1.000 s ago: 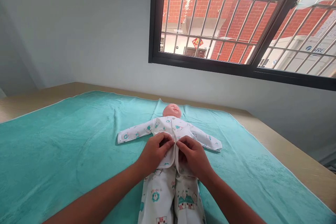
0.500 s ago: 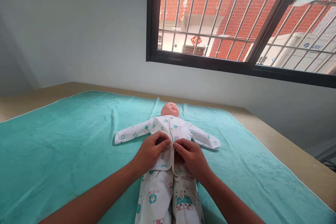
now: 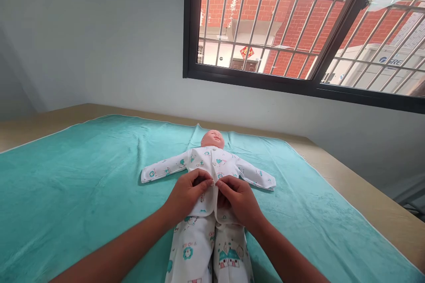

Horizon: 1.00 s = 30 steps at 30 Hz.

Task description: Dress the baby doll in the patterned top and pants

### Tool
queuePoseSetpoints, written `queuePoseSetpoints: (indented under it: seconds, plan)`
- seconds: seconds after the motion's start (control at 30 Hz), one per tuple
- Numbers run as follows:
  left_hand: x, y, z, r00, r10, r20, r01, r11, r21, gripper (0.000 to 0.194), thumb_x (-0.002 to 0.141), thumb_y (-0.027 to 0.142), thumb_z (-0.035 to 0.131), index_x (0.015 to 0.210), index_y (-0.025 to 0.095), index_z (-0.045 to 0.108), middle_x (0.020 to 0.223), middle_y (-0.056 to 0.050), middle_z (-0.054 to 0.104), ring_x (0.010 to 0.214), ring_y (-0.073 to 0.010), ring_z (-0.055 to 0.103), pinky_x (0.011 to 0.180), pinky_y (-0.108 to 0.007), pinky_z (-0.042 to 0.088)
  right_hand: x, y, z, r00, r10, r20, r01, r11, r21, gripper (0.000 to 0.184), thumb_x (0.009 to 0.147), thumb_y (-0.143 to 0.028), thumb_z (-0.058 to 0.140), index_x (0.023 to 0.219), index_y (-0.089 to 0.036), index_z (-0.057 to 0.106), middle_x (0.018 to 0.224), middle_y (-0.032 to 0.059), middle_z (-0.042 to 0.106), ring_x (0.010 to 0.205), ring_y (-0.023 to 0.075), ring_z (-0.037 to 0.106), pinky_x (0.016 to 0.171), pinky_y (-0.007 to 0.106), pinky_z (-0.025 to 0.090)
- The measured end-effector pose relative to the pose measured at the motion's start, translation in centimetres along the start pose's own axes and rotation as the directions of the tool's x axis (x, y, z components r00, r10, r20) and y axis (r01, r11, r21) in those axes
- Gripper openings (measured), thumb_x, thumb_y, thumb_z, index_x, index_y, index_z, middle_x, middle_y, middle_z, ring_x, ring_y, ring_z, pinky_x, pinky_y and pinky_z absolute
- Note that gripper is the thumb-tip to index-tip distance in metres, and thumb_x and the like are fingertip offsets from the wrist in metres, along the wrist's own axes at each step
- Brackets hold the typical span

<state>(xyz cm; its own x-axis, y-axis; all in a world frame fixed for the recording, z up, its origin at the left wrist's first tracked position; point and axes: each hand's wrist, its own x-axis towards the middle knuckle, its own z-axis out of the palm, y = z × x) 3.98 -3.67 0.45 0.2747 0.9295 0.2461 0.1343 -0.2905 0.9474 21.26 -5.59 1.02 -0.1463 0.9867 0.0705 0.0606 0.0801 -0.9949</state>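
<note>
A baby doll (image 3: 213, 139) lies on its back, head away from me, arms spread to both sides. It wears a white printed jacket (image 3: 201, 157) and matching white printed pants (image 3: 194, 247). My left hand (image 3: 192, 190) pinches the left front edge of the jacket, at about belly height. Close beside it, my right hand (image 3: 237, 196) pinches the right front edge, fingertips almost touching those of the left. Above my hands the jacket's two fronts meet; below them the edges hang slightly apart. Any fastener between my fingertips is too small to make out.
A teal blanket (image 3: 99, 194) lies under the doll, with folds here and there. Around it shows the tan table surface (image 3: 335, 166). Behind stand a pale wall (image 3: 99, 44) and a dark-framed window (image 3: 252, 77) with metal bars.
My hands keep their pinch at nearly the same spot on the jacket, with small finger shifts. The whole view has moved slightly, so the doll appears a little further left.
</note>
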Motion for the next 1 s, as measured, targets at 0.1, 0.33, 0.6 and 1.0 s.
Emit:
queuePoseSetpoints:
  seconds: [0.1,0.33,0.6,1.0]
  plan:
    - [0.17,-0.3,-0.1,1.0,-0.002,0.014,0.003,1.0,-0.031,0.021,0.085,0.039,0.063,0.086,0.018,0.066,0.075,0.001,0.061,0.073,-0.0146,0.053,0.065,-0.025,0.04,-0.2,-0.22,0.18,1.0,-0.017,0.002,0.017,1.0,-0.026,0.024,0.085,-0.039,0.06,0.075,-0.017,0.065,0.057,-0.0021,0.06,0.049,0.0111,0.053,0.047,0.022,0.041]
    - [0.2,0.01,-0.27,1.0,-0.016,0.022,0.017,0.999,-0.034,0.024,0.084,0.041,0.064,0.085,0.018,0.068,0.078,-0.001,0.065,0.076,-0.0163,0.056,0.068,-0.025,0.042,-0.29,-0.46,0.37,0.999,-0.039,-0.009,0.038,0.996,-0.084,0.026,0.087,-0.04,0.058,0.074,-0.018,0.064,0.055,-0.0017,0.059,0.049,0.0118,0.052,0.048,0.023,0.042]
    - [0.35,-0.07,-0.62,0.998,-0.008,0.057,0.011,0.999,-0.046,0.022,0.083,0.04,0.065,0.085,0.018,0.068,0.078,0.0,0.066,0.076,-0.0158,0.057,0.069,-0.025,0.044,-0.44,0.0,0.53,0.995,-0.096,-0.005,0.093,0.976,-0.196,0.029,0.089,-0.041,0.055,0.074,-0.019,0.066,0.059,-0.0012,0.059,0.051,0.0119,0.051,0.05,0.023,0.041]
    - [0.08,0.18,-0.41,0.998,0.058,0.029,-0.06,0.995,0.074,0.019,0.085,0.037,0.062,0.086,0.02,0.07,0.082,-0.001,0.07,0.078,-0.0177,0.061,0.072,-0.027,0.046,-0.32,-0.03,0.25,0.996,-0.083,0.018,0.085,0.979,-0.184,0.015,0.084,-0.029,0.056,0.084,-0.019,0.067,0.056,-0.0027,0.058,0.05,0.012,0.052,0.05,0.023,0.042]
